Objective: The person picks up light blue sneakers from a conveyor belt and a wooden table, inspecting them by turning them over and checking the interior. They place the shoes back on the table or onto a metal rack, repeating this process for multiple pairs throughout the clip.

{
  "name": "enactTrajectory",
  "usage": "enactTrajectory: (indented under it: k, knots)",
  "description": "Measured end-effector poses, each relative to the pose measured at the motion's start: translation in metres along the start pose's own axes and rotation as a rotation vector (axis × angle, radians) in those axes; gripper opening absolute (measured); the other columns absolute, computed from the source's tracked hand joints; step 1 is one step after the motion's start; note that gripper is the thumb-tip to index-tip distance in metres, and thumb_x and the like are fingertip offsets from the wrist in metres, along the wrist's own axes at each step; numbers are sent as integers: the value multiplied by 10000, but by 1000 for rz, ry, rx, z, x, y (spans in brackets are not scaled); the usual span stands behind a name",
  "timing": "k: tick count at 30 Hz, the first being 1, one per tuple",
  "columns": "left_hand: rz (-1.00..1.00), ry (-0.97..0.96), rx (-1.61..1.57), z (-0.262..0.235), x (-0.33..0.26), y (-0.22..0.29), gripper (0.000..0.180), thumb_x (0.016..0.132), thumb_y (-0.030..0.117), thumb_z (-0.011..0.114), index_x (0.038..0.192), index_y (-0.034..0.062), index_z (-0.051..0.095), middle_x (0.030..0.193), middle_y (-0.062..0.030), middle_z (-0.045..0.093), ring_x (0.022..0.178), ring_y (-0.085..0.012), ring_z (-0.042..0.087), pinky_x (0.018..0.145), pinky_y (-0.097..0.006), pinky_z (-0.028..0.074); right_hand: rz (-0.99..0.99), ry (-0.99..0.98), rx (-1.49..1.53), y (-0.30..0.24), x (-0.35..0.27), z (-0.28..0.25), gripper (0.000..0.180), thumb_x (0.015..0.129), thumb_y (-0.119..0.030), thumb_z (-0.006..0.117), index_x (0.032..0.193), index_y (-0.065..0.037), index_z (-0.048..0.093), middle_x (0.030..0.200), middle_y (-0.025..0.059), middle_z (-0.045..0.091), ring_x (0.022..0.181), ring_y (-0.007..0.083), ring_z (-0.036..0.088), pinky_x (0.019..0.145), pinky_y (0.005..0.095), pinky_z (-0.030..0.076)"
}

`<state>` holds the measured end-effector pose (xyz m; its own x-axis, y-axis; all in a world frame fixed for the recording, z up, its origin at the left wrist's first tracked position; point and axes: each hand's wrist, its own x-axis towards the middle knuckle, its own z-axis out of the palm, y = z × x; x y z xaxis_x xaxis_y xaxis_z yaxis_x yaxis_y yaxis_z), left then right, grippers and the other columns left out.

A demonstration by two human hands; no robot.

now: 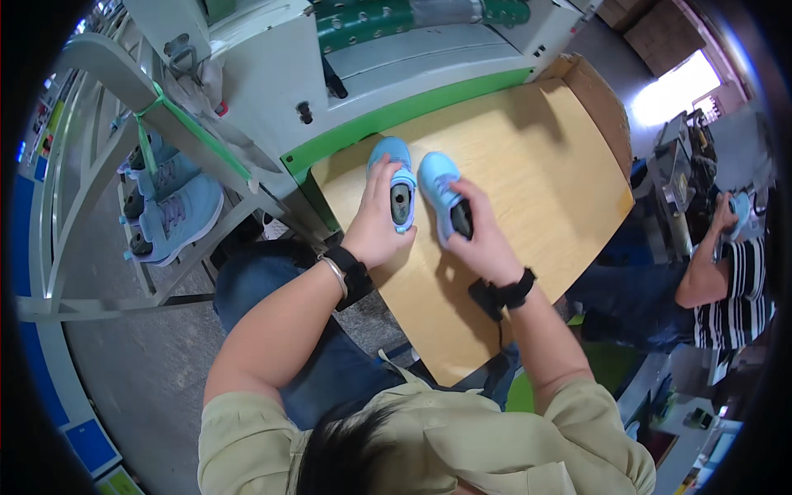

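Two light blue sneakers are side by side over the wooden tabletop [528, 177], toes pointing away from me. My left hand [378, 219] is closed around the left sneaker [389, 151], fingers along its outer side and thumb near the heel. Inside its opening shows a dark grey insert with a small hole. My right hand [485, 235] grips the right sneaker [437, 171] by its heel half, fingers over the lace area. A dark insert shows in that shoe's opening too. Whether the soles touch the table I cannot tell.
A white machine with a green perforated roller [371, 25] stands behind the table. At left, a metal rack [107, 74] carries more blue sneakers [183, 216]. A cardboard piece [598, 107] edges the table's far right. Another person in a striped shirt [734, 289] holds a blue shoe at right.
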<state>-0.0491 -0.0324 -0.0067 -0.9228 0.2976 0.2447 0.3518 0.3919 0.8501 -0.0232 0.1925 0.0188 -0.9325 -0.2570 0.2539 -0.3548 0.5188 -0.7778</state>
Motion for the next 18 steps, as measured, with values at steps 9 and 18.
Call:
enactTrajectory:
  k: [9,18]
  knots:
    - [189,314,56,5,-6,62,965,715,50,806,1514,49,265,1588,-227,282,1485,-370,302,1217,-436,259,182,144,188,-13,-68,18,761,786,-13,658,1493,-18,375,1433,224,458,1333,393,469,1150,433,366]
    - [257,734,312,-88,170,136,993,693,205,841,1487,28,270,1523,-204,320,1426,-391,339,1181,-493,293,190,155,124,-24,-72,18,803,815,-49,737,1512,-12,339,1448,223,428,1360,390,437,1160,434,357]
